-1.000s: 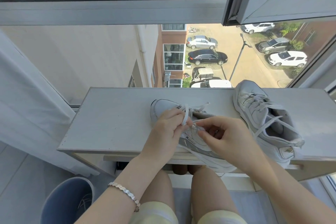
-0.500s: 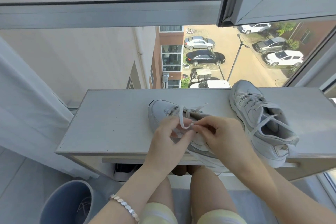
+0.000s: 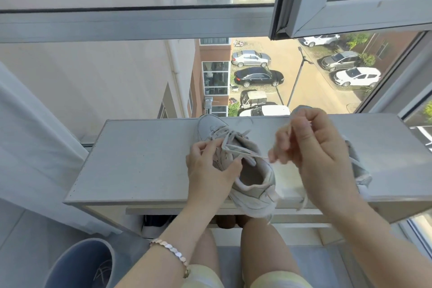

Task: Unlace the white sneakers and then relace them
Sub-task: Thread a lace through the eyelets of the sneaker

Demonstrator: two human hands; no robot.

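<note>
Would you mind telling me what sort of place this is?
Probably an upper-floor flat: a white shelf with the sneaker stands at a window frame, and parked cars show far below.

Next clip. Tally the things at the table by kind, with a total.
White sneakers: 2
Hands: 2
Lace held in both hands: 1
Bracelet: 1
Blue bin: 1
Total: 7

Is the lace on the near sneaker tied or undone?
Undone: no bow; the right hand pinches the lace, drawn sideways from the sneaker that the left hand holds.
</note>
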